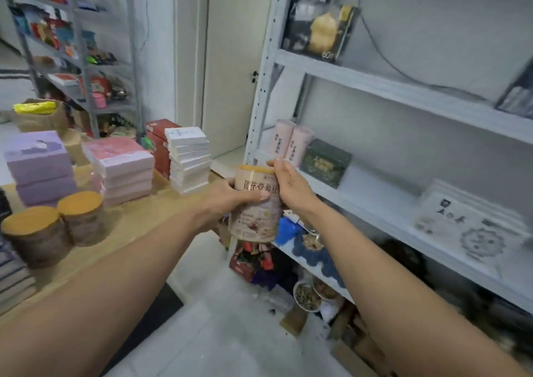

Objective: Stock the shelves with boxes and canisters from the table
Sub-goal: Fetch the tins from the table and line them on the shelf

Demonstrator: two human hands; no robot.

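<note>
I hold a beige canister (pixel 255 220) with a yellow lid and dark lettering upright in mid-air, between the wooden table (pixel 144 218) and the white shelf unit (pixel 375 212). My left hand (pixel 230 197) wraps its left side, thumb across the front. My right hand (pixel 291 183) grips its right side near the top. Two more yellow-lidded canisters (pixel 80 218) stand on the table at the left. Stacks of purple boxes (pixel 40 168), pink boxes (pixel 121 168) and white boxes (pixel 189 160) sit behind them.
The middle shelf holds two pink tubes (pixel 291 142), a dark green box (pixel 327 163) and flat white boxes (pixel 467 223). A black box (pixel 317 30) stands on the shelf above. Bowls and packets crowd the lower shelf and floor (pixel 308 293). Another stocked rack (pixel 72 44) stands far left.
</note>
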